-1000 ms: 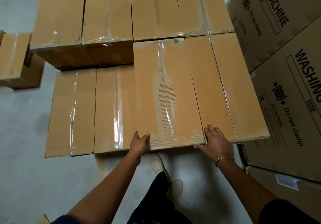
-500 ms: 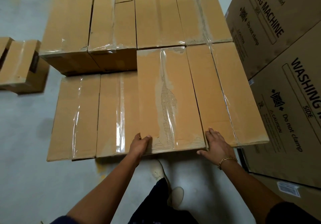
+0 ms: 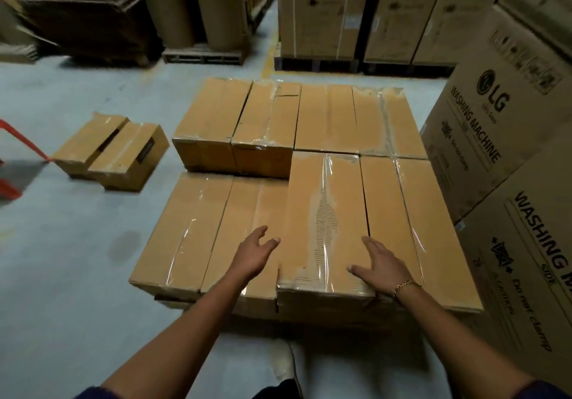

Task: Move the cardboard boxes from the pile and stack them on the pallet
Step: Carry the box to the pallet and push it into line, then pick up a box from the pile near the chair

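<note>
Cardboard lies under my right hand [image 3: 382, 264]: the taped box [image 3: 325, 222] in the stack's near row. My fingers are straight and flat on its top, gripping nothing, with a gold bracelet [image 3: 405, 284] at the wrist. My left hand [image 3: 255, 254] is spread loose beside that box's left edge, over a lower box [image 3: 244, 213], holding nothing. On my right, big cartons [image 3: 495, 138] read "LG", "WASHING MACHINE", "SIDE", "Do not clamp". Farther left, a small box [image 3: 114, 151] sits on the floor.
</note>
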`<move>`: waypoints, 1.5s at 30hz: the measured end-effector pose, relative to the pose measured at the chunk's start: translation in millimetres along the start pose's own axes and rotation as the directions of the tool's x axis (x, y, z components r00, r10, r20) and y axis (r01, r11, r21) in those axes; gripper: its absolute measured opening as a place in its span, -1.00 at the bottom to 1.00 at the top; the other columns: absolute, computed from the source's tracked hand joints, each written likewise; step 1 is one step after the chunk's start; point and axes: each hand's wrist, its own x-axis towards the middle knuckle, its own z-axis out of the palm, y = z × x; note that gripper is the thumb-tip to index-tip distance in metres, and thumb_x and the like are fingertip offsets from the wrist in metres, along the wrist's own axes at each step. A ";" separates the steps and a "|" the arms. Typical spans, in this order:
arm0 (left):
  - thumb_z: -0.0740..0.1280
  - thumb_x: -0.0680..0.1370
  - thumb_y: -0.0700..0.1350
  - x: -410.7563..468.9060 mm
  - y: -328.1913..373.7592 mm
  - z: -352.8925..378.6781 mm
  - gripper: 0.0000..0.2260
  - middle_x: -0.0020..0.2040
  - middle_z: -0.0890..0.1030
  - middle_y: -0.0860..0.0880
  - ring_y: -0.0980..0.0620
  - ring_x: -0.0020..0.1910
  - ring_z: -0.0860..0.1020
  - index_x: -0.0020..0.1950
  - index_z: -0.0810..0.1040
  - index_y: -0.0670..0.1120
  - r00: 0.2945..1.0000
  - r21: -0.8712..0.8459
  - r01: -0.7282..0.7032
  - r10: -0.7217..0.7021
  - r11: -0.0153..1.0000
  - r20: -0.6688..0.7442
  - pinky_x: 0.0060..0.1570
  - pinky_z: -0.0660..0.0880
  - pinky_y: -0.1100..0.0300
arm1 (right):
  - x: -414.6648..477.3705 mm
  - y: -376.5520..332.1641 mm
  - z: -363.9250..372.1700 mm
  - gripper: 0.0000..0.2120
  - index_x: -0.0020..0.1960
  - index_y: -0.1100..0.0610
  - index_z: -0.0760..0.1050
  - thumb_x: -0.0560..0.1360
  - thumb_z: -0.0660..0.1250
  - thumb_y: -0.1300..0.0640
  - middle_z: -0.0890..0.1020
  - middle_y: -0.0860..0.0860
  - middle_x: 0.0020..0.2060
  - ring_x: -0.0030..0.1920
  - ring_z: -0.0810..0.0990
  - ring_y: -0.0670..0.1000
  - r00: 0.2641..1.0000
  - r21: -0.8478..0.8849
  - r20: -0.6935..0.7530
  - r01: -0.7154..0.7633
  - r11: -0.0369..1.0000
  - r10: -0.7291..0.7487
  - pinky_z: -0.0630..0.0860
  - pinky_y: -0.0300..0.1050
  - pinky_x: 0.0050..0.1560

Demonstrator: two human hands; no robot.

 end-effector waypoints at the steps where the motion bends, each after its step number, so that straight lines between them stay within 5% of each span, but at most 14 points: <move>1: 0.31 0.64 0.09 -10.5 3.5 -7.0 -0.45 0.56 0.34 -0.06 -0.11 0.51 0.33 0.59 0.28 0.02 0.999 0.008 -0.038 0.038 0.999 -0.013 0.44 0.33 -0.07 | -5.4 -10.1 -7.1 -0.14 0.63 0.00 0.01 0.51 0.31 -0.31 0.13 -0.06 0.61 0.56 0.21 0.02 0.999 0.014 -0.019 0.026 1.000 -0.026 0.27 0.07 0.49; 12: 0.32 0.61 0.18 -87.5 2.8 -114.2 -0.46 0.55 0.36 0.04 0.01 0.50 0.33 0.56 0.32 0.13 0.941 -0.011 -0.237 0.227 0.971 -0.252 0.39 0.36 0.02 | -35.2 -149.9 -54.0 -0.16 0.61 -0.07 0.05 0.49 0.31 -0.34 0.16 -0.09 0.59 0.56 0.18 -0.02 0.924 0.028 -0.107 0.373 0.928 -0.368 0.25 0.08 0.51; 23: 0.34 0.60 0.17 -112.5 -85.6 -298.7 -0.51 0.52 0.40 0.06 0.04 0.47 0.37 0.51 0.39 0.16 0.856 -0.092 -0.168 0.099 0.982 -0.507 0.38 0.39 0.02 | -3.0 -375.6 -3.1 -0.18 0.61 -0.08 0.05 0.50 0.31 -0.33 0.15 -0.09 0.60 0.57 0.16 -0.02 0.795 -0.018 0.028 0.607 0.795 -0.606 0.22 0.06 0.52; 37: 0.35 0.60 0.14 -85.2 -206.8 -554.2 -0.56 0.49 0.43 0.11 0.08 0.46 0.38 0.48 0.43 0.16 0.790 -0.154 -0.078 -0.033 0.985 -0.612 0.32 0.38 0.13 | 59.4 -637.6 96.6 -0.19 0.61 -0.02 0.12 0.50 0.37 -0.25 0.20 -0.05 0.58 0.55 0.20 -0.02 0.764 0.226 0.115 0.602 0.766 -0.634 0.20 -0.12 0.45; 45: 0.37 0.60 0.14 8.8 -249.1 -649.2 -0.56 0.47 0.45 0.11 0.12 0.45 0.39 0.47 0.45 0.16 0.815 -0.177 -0.052 -0.061 0.983 -0.576 0.36 0.39 0.07 | 157.1 -742.6 130.0 -0.20 0.62 -0.02 0.11 0.51 0.35 -0.26 0.19 -0.05 0.59 0.56 0.19 0.01 0.789 0.234 0.135 0.563 0.793 -0.600 0.22 -0.04 0.47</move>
